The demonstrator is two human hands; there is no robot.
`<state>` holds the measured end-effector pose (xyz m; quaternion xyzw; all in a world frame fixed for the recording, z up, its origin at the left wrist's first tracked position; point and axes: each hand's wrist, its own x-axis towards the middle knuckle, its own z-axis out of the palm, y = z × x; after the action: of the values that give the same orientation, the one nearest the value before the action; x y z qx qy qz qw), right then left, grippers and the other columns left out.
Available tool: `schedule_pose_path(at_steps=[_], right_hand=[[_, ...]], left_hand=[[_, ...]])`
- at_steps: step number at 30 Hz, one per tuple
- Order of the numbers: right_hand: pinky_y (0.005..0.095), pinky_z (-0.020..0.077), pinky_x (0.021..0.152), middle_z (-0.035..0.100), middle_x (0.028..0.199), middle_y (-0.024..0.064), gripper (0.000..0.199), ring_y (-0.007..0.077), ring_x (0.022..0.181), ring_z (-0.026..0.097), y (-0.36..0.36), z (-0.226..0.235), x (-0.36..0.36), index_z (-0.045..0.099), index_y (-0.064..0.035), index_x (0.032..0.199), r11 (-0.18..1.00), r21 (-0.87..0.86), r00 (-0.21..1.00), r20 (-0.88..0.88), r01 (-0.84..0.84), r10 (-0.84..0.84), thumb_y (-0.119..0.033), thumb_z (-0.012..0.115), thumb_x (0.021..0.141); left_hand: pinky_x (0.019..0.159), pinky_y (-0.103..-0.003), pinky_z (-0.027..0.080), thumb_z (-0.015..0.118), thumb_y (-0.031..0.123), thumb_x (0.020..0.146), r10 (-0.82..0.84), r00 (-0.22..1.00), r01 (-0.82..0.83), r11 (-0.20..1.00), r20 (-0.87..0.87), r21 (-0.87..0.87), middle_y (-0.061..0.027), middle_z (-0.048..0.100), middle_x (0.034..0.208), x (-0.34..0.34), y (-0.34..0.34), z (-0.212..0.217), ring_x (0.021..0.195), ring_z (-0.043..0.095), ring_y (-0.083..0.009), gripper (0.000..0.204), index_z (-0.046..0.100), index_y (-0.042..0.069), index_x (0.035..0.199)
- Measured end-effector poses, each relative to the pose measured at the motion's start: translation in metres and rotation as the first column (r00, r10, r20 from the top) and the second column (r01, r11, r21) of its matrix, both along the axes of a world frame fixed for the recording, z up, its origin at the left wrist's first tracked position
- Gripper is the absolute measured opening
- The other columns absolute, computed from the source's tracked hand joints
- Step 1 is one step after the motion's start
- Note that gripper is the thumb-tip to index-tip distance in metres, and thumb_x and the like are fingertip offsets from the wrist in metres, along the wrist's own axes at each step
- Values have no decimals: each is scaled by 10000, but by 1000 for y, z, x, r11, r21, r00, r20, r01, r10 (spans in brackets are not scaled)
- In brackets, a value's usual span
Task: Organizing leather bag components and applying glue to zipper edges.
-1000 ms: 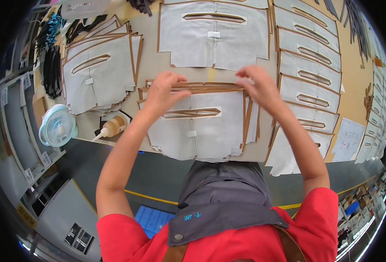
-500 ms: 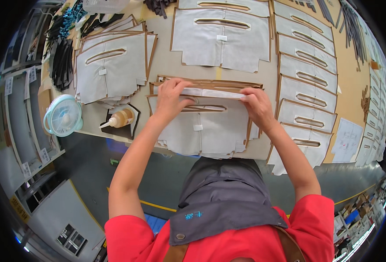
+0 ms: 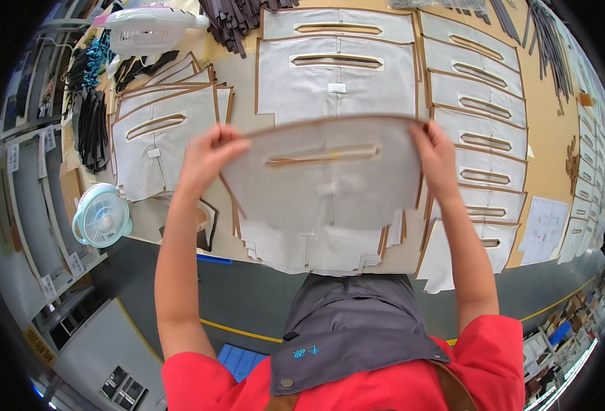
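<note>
A light grey panel (image 3: 330, 185) with a brown edge and a long slot is held up by its far corners, slightly blurred. My left hand (image 3: 210, 157) pinches the left corner, my right hand (image 3: 436, 154) the right one. Its lower part hangs over a stack of similar panels (image 3: 302, 253) at the table's near edge. More slotted panels (image 3: 343, 89) lie flat just beyond. On the left is another pile of panels (image 3: 141, 164), its top one bearing a small white tag. An overlapping column of panels (image 3: 487, 123) runs along the right, partly behind my right forearm.
A small light-blue fan (image 3: 102, 216) stands at the table's left corner. Dark strips (image 3: 93, 130) hang together near it, and a white slotted plastic container (image 3: 148, 31) is at the far left. A drawing sheet (image 3: 543, 229) lies at right. My left forearm mostly hides the bottle.
Both hands have lifted the panel off the near stack and moved apart, spreading it between them. My view has shifted, so the table's things sit differently in the picture.
</note>
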<state>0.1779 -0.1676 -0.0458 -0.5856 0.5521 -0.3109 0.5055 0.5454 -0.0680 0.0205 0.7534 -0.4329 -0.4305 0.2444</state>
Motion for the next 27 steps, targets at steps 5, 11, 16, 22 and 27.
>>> schedule_pose_path(at_steps=[5, 11, 16, 22, 27], right_hand=[[310, 412, 602, 542, 676, 68, 271, 151, 623, 458, -89, -45, 2, 568, 19, 886, 997, -73, 990, -131, 34, -43, -250, 582, 918], [438, 434, 658, 586, 747, 208, 313, 391, 691, 541, -100, -73, 6, 520, 25, 825, 989, -147, 880, -473, -37, -37, -274, 575, 897], [444, 442, 675, 582, 749, 209, 296, 399, 726, 555, -102, -69, 11, 540, 23, 867, 984, -164, 845, -535, -73, -27, -269, 581, 896], [384, 474, 775, 598, 1037, 157, 397, 305, 889, 577, -55, -26, -4, 534, 0, 1188, 874, -459, 820, -554, -160, -140, -231, 640, 883], [333, 453, 895, 574, 1172, 118, 481, 189, 1002, 558, 74, -16, -35, 491, -14, 1278, 991, 126, 988, -154, 34, -14, -197, 670, 871]], left_hand=[[691, -218, 449, 742, 198, 795, 172, 984, -180, 956, -52, -234, -4, 667, 843, 4, -104, -76, 757, 572, -76, 267, 691, 21, 988], [663, -250, 453, 793, 299, 730, 290, 933, -277, 957, 214, -91, -3, 654, 766, -7, -122, -129, 709, 569, -95, 317, 713, 66, 929], [732, -299, 474, 802, 344, 719, 243, 868, -193, 969, 432, -157, -56, 638, 887, -7, -119, -129, 801, 578, -165, 435, 669, 65, 1025], [844, -357, 471, 768, 316, 778, 284, 867, -93, 900, 409, -426, -103, 565, 1099, -35, -54, -94, 985, 542, -221, 499, 586, 44, 1155], [871, -374, 453, 741, 195, 797, 432, 875, -372, 889, 217, -269, -136, 551, 1125, -66, 103, -90, 1018, 541, -269, 436, 573, 42, 1169]])
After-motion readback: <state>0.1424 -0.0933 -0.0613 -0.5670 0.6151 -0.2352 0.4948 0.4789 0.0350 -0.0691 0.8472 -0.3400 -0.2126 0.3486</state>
